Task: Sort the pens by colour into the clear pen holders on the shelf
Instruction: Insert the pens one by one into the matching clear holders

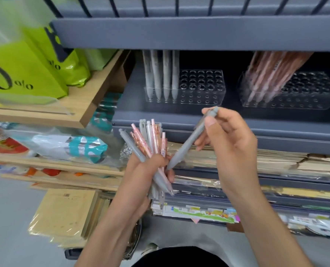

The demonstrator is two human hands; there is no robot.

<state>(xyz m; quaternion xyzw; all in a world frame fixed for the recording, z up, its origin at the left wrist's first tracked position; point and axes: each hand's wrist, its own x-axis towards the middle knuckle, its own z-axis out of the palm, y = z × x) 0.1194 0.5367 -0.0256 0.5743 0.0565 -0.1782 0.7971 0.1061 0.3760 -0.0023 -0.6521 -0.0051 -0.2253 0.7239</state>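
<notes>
My left hand (150,166) grips a bundle of pens (150,139), grey ones mixed with pink patterned ones, fanned upward. A single grey pen (189,143) is pinched in my right hand (229,139), tilted with its tip down near the bundle. On the dark shelf stand two clear pen holders. The left holder (202,87) has several grey pens (160,74) in its left columns. Pink pens (266,74) lean in the left part of the right holder (305,93).
Green bags (25,70) sit on a wooden shelf (79,110) at left. Stacks of paper goods and notebooks (276,160) fill the lower dark shelves. Wrapped brown pads (64,212) lie low at left. An upper shelf edge (179,33) overhangs the holders.
</notes>
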